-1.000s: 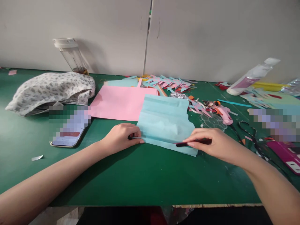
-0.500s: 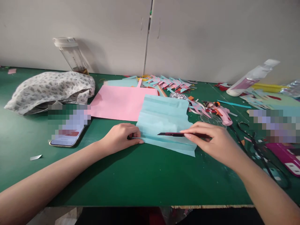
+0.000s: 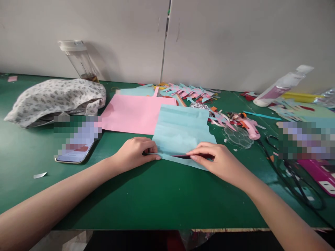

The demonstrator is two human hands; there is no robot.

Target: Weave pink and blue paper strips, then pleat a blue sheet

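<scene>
A light blue sheet of paper [image 3: 183,127] with crease lines lies on the green table, its near edge folded into a narrow strip. At the left end of that fold, my left hand [image 3: 138,151] is closed, thumb and fingers pinching the paper. My right hand [image 3: 210,155] grips a slim dark utility knife [image 3: 180,156], mostly covered by the fingers. The knife's tip points left and lies along the fold, between the strip and the rest of the sheet. Under the blue sheet's left side is a pink sheet [image 3: 131,113].
Left are a phone [image 3: 75,150], a patterned cloth bag [image 3: 57,99] and a clear bottle [image 3: 80,61]. Cut paper strips [image 3: 188,92] lie behind. To the right are a pink glue gun [image 3: 250,129], its cord, a leaning bottle [image 3: 281,87] and a magenta power strip [image 3: 316,174].
My right hand has moved left and slightly down with the utility knife, bringing the blade from above the sheet into the fold. My left hand stays in place on the paper.
</scene>
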